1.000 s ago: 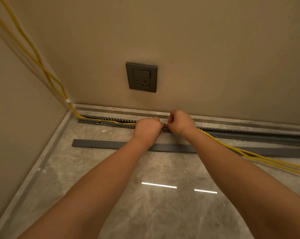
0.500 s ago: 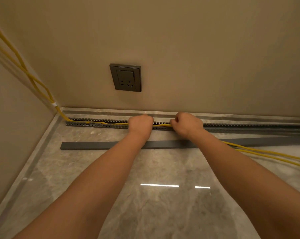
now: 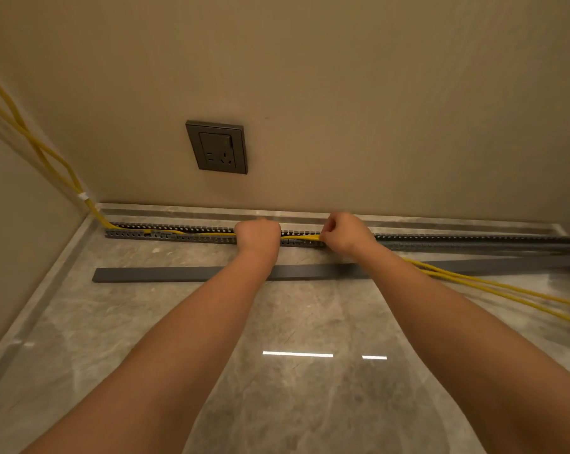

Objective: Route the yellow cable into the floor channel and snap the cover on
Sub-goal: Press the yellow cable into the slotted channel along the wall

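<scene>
**Both hands on the cable at the slotted channel**

Down at nine o'clock, the yellow cable point(image 3: 44, 152) descends the corner, bound by a white tie point(image 3: 83, 195), and enters the left end of the floor channel point(image 3: 178, 233), which runs along the foot of the wall. It lies inside the open trough as far as the left hand point(image 3: 258, 235), a closed fist pressing over the channel. A short bare stretch of cable shows between the fists. The right hand point(image 3: 345, 233) pinches the cable at the channel's near edge; from there the strands trail loose across the floor point(image 3: 293, 404) toward three o'clock. The cover point(image 3: 178, 274) lies flat on the tiles, parallel to and just short of the channel, under both forearms. A wall socket point(image 3: 217, 147) sits at twelve o'clock. Toward six o'clock the tiles are bare.
</scene>
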